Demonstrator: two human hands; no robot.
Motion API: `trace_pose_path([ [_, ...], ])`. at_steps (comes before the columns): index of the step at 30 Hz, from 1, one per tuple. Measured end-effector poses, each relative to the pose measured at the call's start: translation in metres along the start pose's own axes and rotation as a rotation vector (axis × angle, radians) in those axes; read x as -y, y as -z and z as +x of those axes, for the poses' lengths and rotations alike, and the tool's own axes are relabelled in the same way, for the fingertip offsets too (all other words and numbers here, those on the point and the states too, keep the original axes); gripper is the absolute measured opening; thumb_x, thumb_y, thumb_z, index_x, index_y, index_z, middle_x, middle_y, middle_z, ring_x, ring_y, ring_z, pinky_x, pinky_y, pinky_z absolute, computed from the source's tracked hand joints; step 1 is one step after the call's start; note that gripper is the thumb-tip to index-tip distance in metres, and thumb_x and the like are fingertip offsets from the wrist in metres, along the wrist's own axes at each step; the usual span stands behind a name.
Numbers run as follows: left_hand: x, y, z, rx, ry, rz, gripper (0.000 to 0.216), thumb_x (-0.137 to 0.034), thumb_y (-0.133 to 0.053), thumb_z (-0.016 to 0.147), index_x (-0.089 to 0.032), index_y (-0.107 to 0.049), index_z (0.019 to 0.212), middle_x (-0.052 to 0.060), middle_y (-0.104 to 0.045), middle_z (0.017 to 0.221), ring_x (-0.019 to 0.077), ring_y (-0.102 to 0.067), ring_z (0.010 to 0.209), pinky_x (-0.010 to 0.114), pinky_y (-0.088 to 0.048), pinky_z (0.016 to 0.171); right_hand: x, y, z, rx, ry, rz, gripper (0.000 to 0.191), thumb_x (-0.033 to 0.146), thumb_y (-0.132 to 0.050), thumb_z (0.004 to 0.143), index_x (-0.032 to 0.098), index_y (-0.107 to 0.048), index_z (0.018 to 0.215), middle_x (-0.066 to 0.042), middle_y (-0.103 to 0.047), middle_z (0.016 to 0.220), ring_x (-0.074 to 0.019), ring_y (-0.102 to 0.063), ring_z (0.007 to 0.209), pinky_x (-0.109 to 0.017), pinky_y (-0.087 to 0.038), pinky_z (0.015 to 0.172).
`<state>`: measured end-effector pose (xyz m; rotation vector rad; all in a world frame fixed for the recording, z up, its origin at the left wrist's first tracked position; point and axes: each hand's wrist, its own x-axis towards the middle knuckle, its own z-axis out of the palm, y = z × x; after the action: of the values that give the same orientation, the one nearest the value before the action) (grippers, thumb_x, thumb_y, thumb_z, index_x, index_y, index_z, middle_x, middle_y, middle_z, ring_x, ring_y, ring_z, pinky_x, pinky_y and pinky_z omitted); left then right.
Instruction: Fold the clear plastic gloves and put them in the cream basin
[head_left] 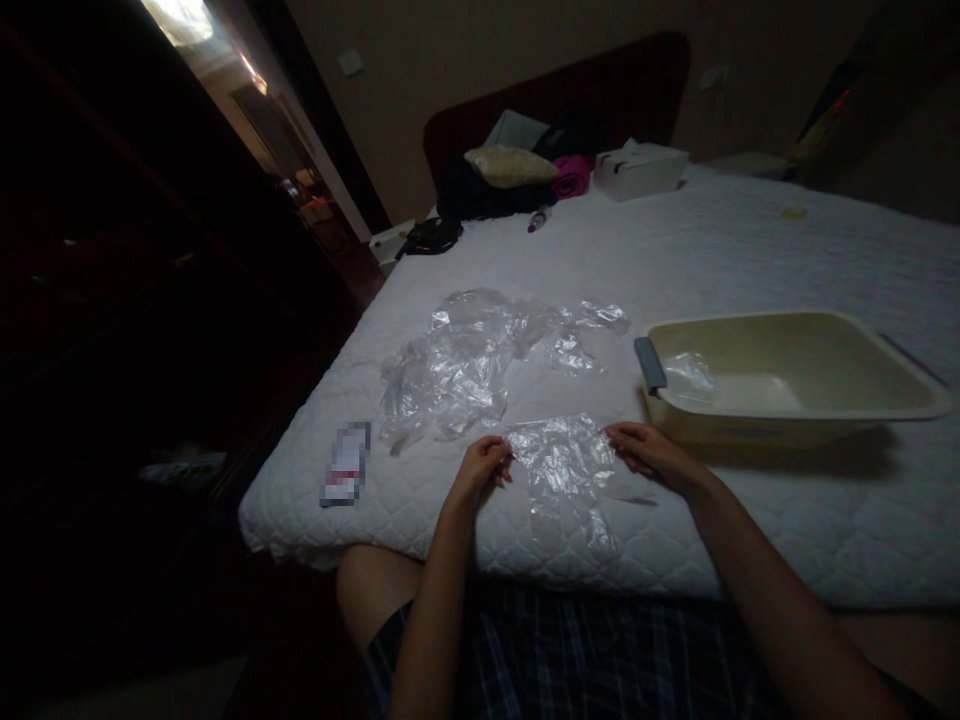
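Note:
A clear plastic glove (564, 470) lies flat on the white quilted mattress (750, 260) in front of me. My left hand (481, 468) pinches its left edge with curled fingers. At the glove's right edge, my right hand (651, 452) presses on it with fingers held together. Behind the glove lies a loose heap of more clear plastic gloves (480, 360). To the right stands a cream plastic basin (787, 378) with a grey handle, and one crumpled clear glove (690, 372) lies inside it.
A small packet (346, 462) lies near the mattress's left front corner. At the far end are a white box (639, 168), a cushion (510, 165), dark and pink clothes (571, 175) and a black bag (429, 236). The room to the left is dark.

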<state>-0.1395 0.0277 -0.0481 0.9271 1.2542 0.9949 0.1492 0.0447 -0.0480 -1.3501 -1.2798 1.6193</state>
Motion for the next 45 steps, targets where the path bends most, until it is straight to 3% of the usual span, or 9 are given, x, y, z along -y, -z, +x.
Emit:
trace_pose_path([
  [7,0.001,0.000,0.000,-0.002,0.000,0.009,0.042,-0.035,-0.068,0.059,-0.015,-0.049,0.091,-0.003,-0.056,0.061,0.0078,-0.053,0.038,0.015,-0.033,0.031,0.005,-0.002,-0.001,-0.024,0.005,0.026,0.044,0.047,-0.068,0.061,0.016,-0.057,0.091,0.006,-0.044,0.057,-0.0030,-0.036,0.041,-0.017,-0.024,0.036],
  [11,0.006,-0.007,0.000,-0.051,-0.037,0.006,0.039,-0.033,-0.068,0.059,-0.016,-0.048,0.088,-0.006,-0.053,0.058,0.0055,-0.048,0.036,0.014,-0.028,0.030,-0.001,-0.001,0.003,-0.035,0.042,-0.002,0.041,0.047,-0.067,0.062,0.017,-0.057,0.089,0.005,-0.047,0.059,-0.0036,-0.036,0.041,-0.018,-0.025,0.037],
  [15,0.014,-0.014,0.003,-0.115,-0.094,-0.059,0.039,-0.028,-0.070,0.055,-0.017,-0.048,0.086,-0.007,-0.052,0.057,0.0040,-0.044,0.038,0.015,-0.033,0.034,-0.007,0.000,0.005,-0.037,0.077,-0.043,0.038,0.045,-0.064,0.066,0.017,-0.056,0.090,0.004,-0.048,0.060,-0.0042,-0.038,0.041,-0.018,-0.026,0.037],
  [20,0.019,-0.015,0.006,-0.113,-0.108,-0.101,0.046,-0.027,-0.070,0.055,-0.015,-0.052,0.095,-0.005,-0.054,0.063,0.0044,-0.044,0.041,0.016,-0.034,0.035,-0.010,0.000,0.006,-0.034,0.101,-0.063,0.032,0.043,-0.062,0.069,0.017,-0.057,0.087,0.005,-0.047,0.053,-0.0049,-0.038,0.039,-0.018,-0.022,0.036],
  [26,0.013,-0.017,-0.001,-0.135,-0.099,-0.101,0.039,-0.034,-0.072,0.056,-0.013,-0.059,0.086,0.000,-0.057,0.070,0.0040,-0.045,0.046,0.016,-0.036,0.039,-0.006,-0.003,0.002,-0.075,0.101,-0.061,0.034,0.045,-0.062,0.066,0.017,-0.056,0.085,0.006,-0.048,0.050,-0.0058,-0.039,0.036,-0.018,-0.022,0.034],
  [30,0.013,-0.016,-0.004,-0.080,-0.093,-0.157,0.048,-0.031,-0.073,0.056,-0.018,-0.056,0.099,-0.001,-0.058,0.077,0.0036,-0.049,0.052,0.016,-0.041,0.048,-0.003,-0.006,-0.002,-0.095,0.100,-0.075,0.037,0.048,-0.060,0.067,0.017,-0.055,0.086,0.006,-0.048,0.047,-0.0054,-0.036,0.033,-0.018,-0.021,0.033],
  [34,0.015,-0.018,-0.001,-0.132,-0.132,-0.087,0.053,-0.027,-0.074,0.052,-0.016,-0.054,0.099,-0.002,-0.058,0.077,0.0017,-0.045,0.046,0.016,-0.039,0.046,-0.002,-0.010,-0.003,-0.125,0.142,-0.100,0.039,0.052,-0.059,0.068,0.018,-0.056,0.086,0.006,-0.048,0.045,-0.0058,-0.034,0.033,-0.019,-0.021,0.033],
  [40,0.013,-0.021,0.007,-0.182,-0.187,-0.064,0.060,-0.026,-0.072,0.053,-0.018,-0.051,0.108,-0.001,-0.059,0.078,0.0035,-0.048,0.050,0.017,-0.039,0.048,-0.001,-0.017,0.004,-0.218,0.254,-0.075,0.041,0.054,-0.065,0.061,0.017,-0.059,0.079,-0.002,-0.058,0.065,-0.0109,-0.049,0.050,-0.024,-0.040,0.045],
  [45,0.015,-0.018,0.010,-0.203,-0.237,0.011,0.031,-0.022,-0.063,0.058,-0.015,-0.061,0.088,-0.002,-0.058,0.065,0.0057,-0.047,0.048,0.018,-0.036,0.045,-0.004,-0.013,0.007,-0.186,0.278,-0.096,0.037,0.050,-0.064,0.066,0.017,-0.061,0.082,-0.004,-0.060,0.073,-0.0131,-0.052,0.060,-0.026,-0.045,0.053],
])
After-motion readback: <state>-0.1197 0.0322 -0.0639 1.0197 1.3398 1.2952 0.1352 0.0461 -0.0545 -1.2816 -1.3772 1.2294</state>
